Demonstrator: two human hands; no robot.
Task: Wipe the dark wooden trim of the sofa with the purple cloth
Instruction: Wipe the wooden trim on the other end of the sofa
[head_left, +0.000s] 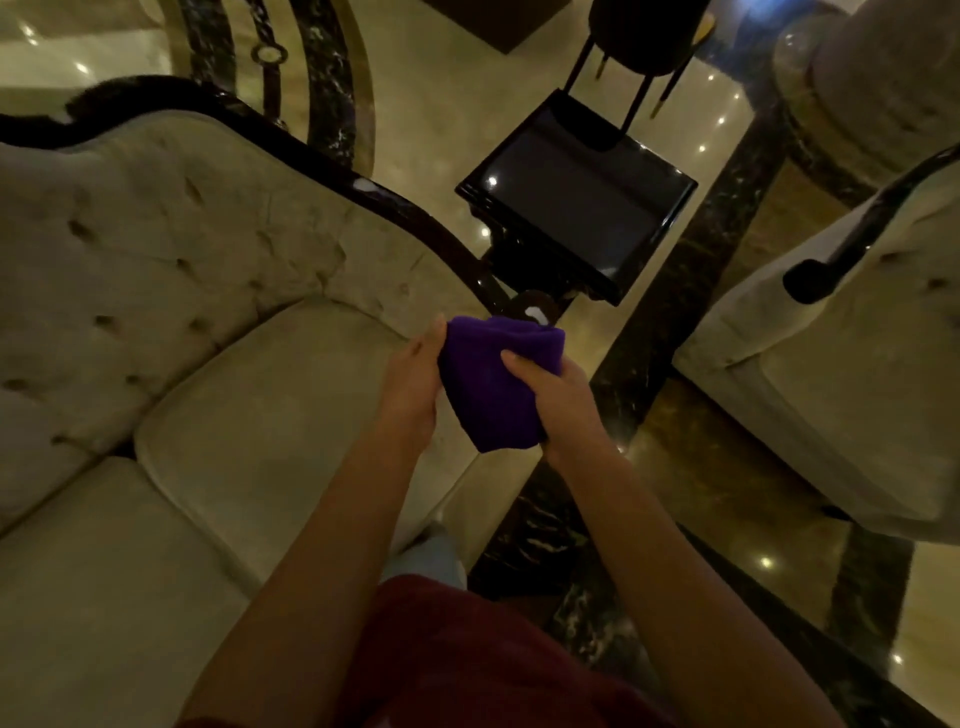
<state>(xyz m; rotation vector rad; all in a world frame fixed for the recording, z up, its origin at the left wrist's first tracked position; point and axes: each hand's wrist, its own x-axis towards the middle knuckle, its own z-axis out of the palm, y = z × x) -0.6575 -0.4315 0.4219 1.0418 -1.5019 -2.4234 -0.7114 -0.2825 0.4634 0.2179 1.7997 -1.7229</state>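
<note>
Both hands closed on the cloth (498, 384), bunched between them above the sofa (249, 415) seat's front corner: left hand (413, 384) pinching its near edge, right hand (558, 395) gripping its lower fold. Just beyond the cloth, the rounded end of the trim (535, 307), nearer the right hand. From there, long axis climbing away leftward along the sofa back. Farther off, a glossy black table (576, 200).

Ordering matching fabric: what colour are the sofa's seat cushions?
Pale beige seat cushions, plain, shown in the head view.
</note>
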